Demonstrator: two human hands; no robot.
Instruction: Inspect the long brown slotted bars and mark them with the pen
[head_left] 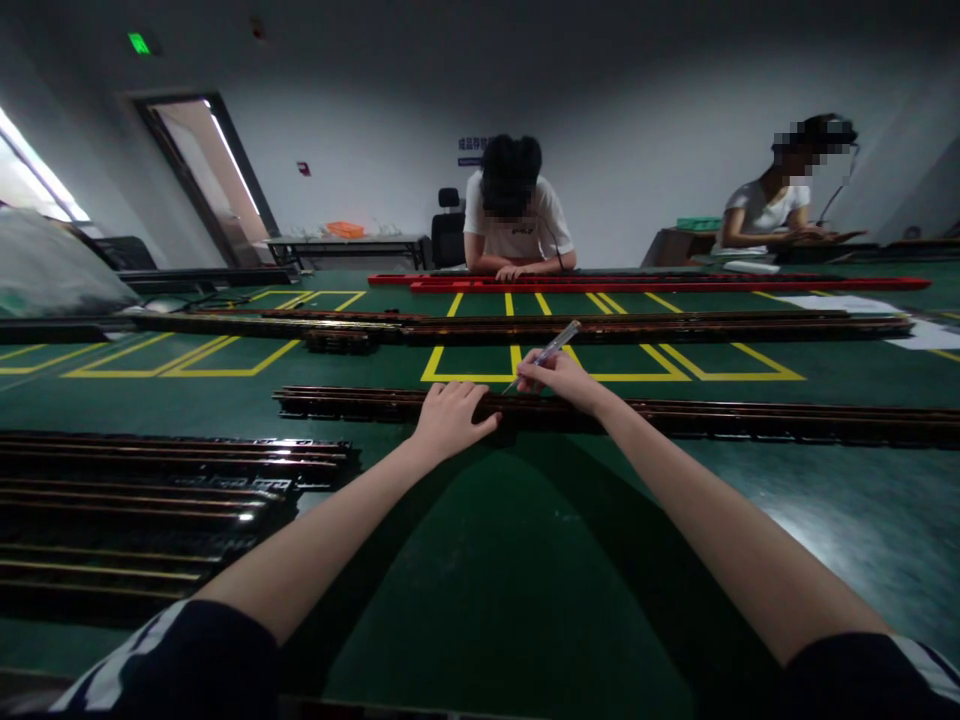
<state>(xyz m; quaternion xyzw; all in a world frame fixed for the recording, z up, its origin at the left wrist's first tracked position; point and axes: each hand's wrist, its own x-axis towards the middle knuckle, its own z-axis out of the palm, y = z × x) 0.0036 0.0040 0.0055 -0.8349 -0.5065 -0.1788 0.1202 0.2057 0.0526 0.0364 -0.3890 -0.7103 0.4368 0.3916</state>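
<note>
A long dark rail (735, 415) with copper-coloured strips along its length lies crosswise on the green table in front of me. My left hand (452, 420) is laid over this rail, fingers across its top and thumb at the near side, holding it. Just to the right, my right hand (559, 378) is closed around a slim pen-like tool, perhaps a small screwdriver, with a clear handle (559, 340). The tool slants down to the left, its thin tip close to the rail beside my left fingers. Whether the tip touches the rail is too small to tell.
More dark rails (135, 510) lie stacked at the near left. Behind the yellow tape lines (615, 378) runs another row of rails (660, 325), then red bars (675, 285). White papers (919, 330) lie right. One person (517, 215) leans opposite; another (772, 205) sits at far right.
</note>
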